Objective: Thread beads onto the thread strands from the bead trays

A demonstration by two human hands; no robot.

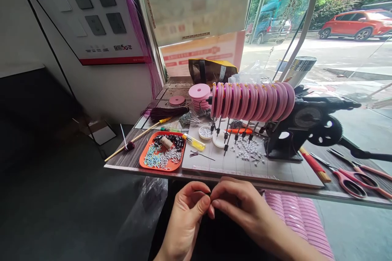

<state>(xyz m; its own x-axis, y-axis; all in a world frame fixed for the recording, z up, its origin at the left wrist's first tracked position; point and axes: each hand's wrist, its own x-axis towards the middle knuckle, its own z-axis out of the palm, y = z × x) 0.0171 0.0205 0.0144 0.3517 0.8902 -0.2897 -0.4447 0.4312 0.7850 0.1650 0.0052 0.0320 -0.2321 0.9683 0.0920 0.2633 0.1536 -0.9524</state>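
My left hand (190, 216) and my right hand (239, 200) meet fingertip to fingertip over my lap, just below the table's front edge. Thumb and index finger are pinched together on each. Whatever lies between them is too small or too hidden to name. Beyond them stands a black cranked device (283, 138) carrying a row of pink foam discs (252, 101), from which weighted threads (226, 136) hang. White beads (248, 149) are scattered on the board (202, 164) under these threads. To the left, an orange tray (141, 162) holds black, silvery and turquoise beads.
Scissors (349, 183) and a red-handled brush (317, 167) lie at the table's right. A small bead dish (205, 132), yellow screwdriver-like tool (194, 142), thin stick (131, 147) and stacked pink spools (199, 94) sit left of the device. A pink cushion (298, 220) is below the edge.
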